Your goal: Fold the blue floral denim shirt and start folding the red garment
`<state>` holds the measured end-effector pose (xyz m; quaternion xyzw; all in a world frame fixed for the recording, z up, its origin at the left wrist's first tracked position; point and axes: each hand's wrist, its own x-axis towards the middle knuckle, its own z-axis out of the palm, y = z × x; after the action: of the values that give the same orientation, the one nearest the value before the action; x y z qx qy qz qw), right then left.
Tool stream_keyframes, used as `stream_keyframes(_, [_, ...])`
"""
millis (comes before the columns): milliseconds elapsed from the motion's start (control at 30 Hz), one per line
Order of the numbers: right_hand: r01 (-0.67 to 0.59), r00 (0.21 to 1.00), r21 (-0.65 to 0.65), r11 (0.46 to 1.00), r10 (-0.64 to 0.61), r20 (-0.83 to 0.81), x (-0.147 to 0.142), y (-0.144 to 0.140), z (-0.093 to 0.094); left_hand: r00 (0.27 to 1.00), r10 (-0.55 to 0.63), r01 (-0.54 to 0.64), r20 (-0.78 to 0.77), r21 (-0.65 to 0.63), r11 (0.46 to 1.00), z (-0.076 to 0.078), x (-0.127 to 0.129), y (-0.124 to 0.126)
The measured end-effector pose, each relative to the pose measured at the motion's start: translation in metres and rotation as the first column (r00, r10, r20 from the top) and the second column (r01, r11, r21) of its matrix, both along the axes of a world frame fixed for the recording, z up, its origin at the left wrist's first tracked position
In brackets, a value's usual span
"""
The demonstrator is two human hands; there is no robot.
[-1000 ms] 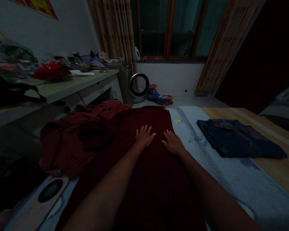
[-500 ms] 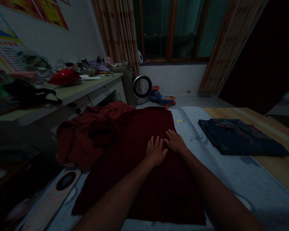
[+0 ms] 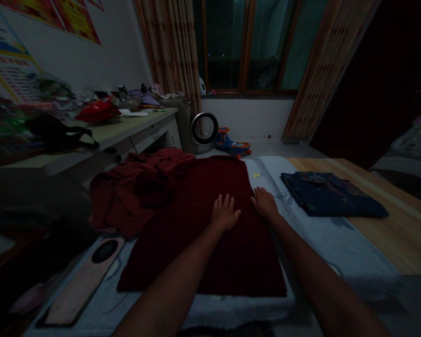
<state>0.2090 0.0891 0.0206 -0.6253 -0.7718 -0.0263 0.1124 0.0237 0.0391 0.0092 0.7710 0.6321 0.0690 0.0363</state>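
A dark red garment (image 3: pixel 196 243) lies spread flat on a pale blue, patterned cloth. My left hand (image 3: pixel 225 214) rests palm down near its middle, fingers spread and holding nothing. At the garment's right edge, my right hand (image 3: pixel 265 204) lies with its fingers stretched forward, partly on the cloth beside the edge; its fingertips are dim. A bunched rust-red garment (image 3: pixel 126 196) touches the dark red one on the left. To the right sits a folded dark blue garment (image 3: pixel 333 194).
The pale blue cloth (image 3: pixel 323 248) covers part of a wooden surface (image 3: pixel 393 234). A flat pinkish board with a round black part (image 3: pixel 79 285) lies at the left front. Beyond are a cluttered desk (image 3: pixel 133 128), a round silver-rimmed object (image 3: pixel 192 131) and a blue-orange ride-on toy (image 3: pixel 231 144).
My right hand has moved right, away from my left hand, to the dark red garment's edge. My left hand stays on the garment. The view has shifted slightly.
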Motion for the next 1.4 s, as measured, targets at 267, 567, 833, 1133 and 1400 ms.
stream_keyframes(267, [-0.233,0.973,-0.108,0.967,0.232,-0.021,-0.030,-0.054,-0.007,1.000,-0.009,0.009,0.027,0.024,1.000,-0.001,-0.002,0.001])
stream_keyframes(567, [-0.048,0.999,-0.143,0.989,0.050,0.008,-0.031,-0.061,-0.008,0.985,0.161,-0.160,0.071,-0.008,0.987,0.000,-0.004,0.000])
stream_keyframes(833, [-0.044,0.999,-0.129,0.991,0.046,0.007,-0.033,-0.063,-0.010,0.955,0.296,-0.296,0.014,0.049,0.954,0.012,-0.023,-0.004])
stream_keyframes(1133, [-0.063,0.998,-0.139,0.988,0.065,0.011,-0.032,-0.063,-0.008,0.998,0.017,-0.018,0.054,0.016,1.000,0.010,0.011,-0.064])
stream_keyframes(1400, [-0.029,0.999,-0.160,0.987,0.025,-0.025,-0.027,-0.058,-0.009,0.999,0.010,-0.012,0.051,0.045,0.999,-0.004,0.011,-0.069])
